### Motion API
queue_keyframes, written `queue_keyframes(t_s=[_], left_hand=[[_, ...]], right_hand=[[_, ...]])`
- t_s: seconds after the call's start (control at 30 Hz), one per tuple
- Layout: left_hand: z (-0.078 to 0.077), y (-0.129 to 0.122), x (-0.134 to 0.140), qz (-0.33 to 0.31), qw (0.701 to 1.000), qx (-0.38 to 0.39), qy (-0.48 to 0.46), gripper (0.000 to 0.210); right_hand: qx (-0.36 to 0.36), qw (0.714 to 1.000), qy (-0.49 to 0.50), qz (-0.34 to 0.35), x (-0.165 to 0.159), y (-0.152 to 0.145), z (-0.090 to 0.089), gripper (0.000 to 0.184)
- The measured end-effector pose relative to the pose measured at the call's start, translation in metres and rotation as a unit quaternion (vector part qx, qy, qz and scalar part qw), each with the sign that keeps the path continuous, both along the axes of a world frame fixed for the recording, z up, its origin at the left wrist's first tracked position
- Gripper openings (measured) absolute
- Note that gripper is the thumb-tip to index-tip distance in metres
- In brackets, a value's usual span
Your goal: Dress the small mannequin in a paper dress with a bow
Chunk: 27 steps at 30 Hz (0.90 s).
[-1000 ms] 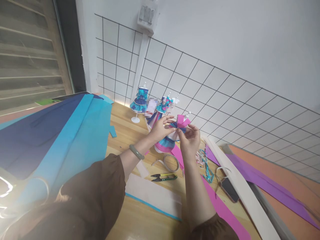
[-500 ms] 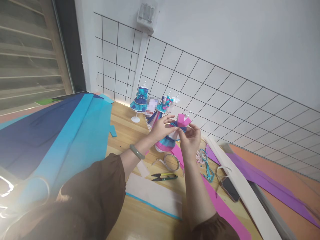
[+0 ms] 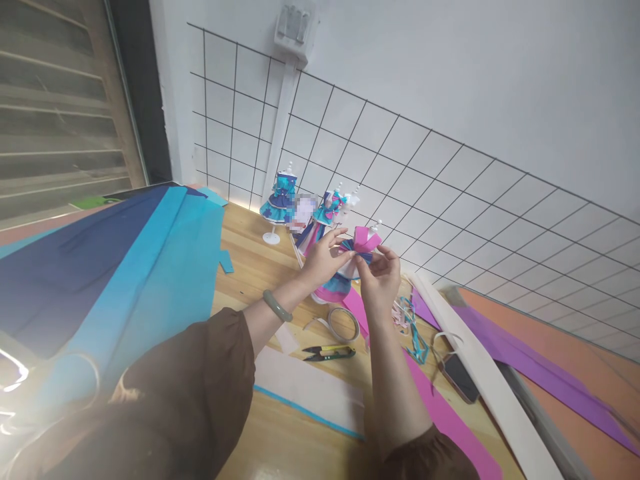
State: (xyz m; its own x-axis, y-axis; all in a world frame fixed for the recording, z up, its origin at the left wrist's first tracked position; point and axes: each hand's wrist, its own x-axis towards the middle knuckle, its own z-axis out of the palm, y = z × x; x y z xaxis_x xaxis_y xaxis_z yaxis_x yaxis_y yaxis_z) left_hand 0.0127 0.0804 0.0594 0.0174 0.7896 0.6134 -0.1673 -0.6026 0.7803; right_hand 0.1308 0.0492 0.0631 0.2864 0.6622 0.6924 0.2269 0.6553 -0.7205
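Observation:
A miniature dress on a small mannequin stands in front of me, with a pink crossed top and a tiered skirt in white, blue and pink. My left hand pinches the dark blue pleated strip at its waist from the left, thumb toward the front. From the right, my right hand closes thumb and fingers on the same waist area. Fingers partly hide the strip. Behind the hands are a blue dress on a white stand and another small dress.
Thread snips and a tape roll lie on the wooden table. Nearer is a white strip with a blue edge. Blue sheets spread at left; pink paper, ribbon scraps and a phone lie right.
My left hand and wrist have shifted very slightly right and down. The pleats at the waist look a little more fanned. My right hand stays almost in place.

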Motion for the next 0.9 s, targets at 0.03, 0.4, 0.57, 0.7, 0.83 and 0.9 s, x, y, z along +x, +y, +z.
queue_keyframes(t_s=[0.03,0.4,0.57,0.7,0.83,0.9], left_hand=[[-0.001,0.0,0.0,0.007,1.0,0.009,0.009,0.049],[-0.004,0.004,-0.001,-0.001,0.998,0.05,0.027,0.047],[0.002,0.001,-0.003,0.012,0.998,0.048,0.031,0.046],[0.005,-0.002,-0.003,0.034,0.997,0.049,0.044,0.045],[0.004,-0.002,-0.004,0.074,0.991,0.076,0.08,0.046],[0.003,-0.001,-0.004,0.086,0.988,0.087,0.092,0.046]], right_hand=[[0.003,1.0,0.001,-0.007,0.0,0.001,-0.001,0.046],[0.001,1.0,0.028,-0.003,0.001,0.002,-0.001,0.059],[0.007,1.0,0.004,-0.014,0.002,0.005,-0.003,0.069],[0.007,1.0,-0.001,-0.031,0.001,0.008,-0.007,0.072],[0.006,0.999,-0.002,-0.038,0.0,0.007,-0.007,0.076],[0.008,1.0,-0.005,-0.03,-0.001,0.005,-0.006,0.076]])
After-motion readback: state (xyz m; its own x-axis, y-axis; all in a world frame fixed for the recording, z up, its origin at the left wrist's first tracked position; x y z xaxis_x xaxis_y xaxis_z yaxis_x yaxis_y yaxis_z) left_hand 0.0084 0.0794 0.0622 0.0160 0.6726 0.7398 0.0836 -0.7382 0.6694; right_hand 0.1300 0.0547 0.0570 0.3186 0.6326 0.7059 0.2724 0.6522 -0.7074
